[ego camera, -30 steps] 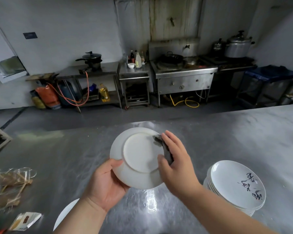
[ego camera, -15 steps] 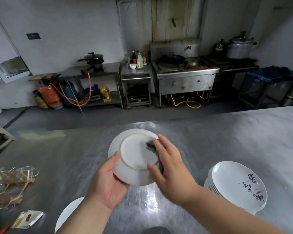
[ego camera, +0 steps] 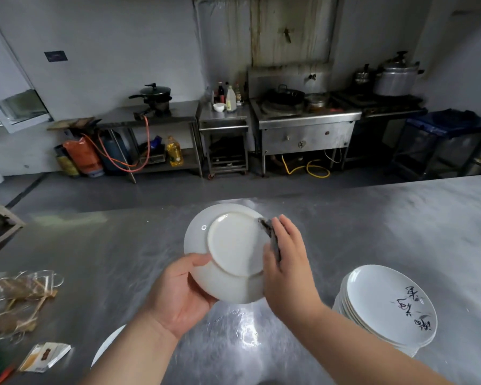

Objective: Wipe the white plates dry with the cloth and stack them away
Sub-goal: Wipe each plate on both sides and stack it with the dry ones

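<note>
While your left hand [ego camera: 178,295] grips the white plate [ego camera: 231,245] underside-up above the bench [ego camera: 400,218], your right hand [ego camera: 289,262] pinches the dark cloth [ego camera: 270,233] on its rim. Plate stack [ego camera: 372,295] at right: black brush script, unreadable.

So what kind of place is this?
Probably a restaurant or canteen kitchen: there's a steel wok stove, a large lidded pot, and a stack of white plates on a steel counter.

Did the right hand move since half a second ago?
Yes: the right hand slid the cloth rightward, from the base of the held plate to its rim, toward the plate stack.
</note>
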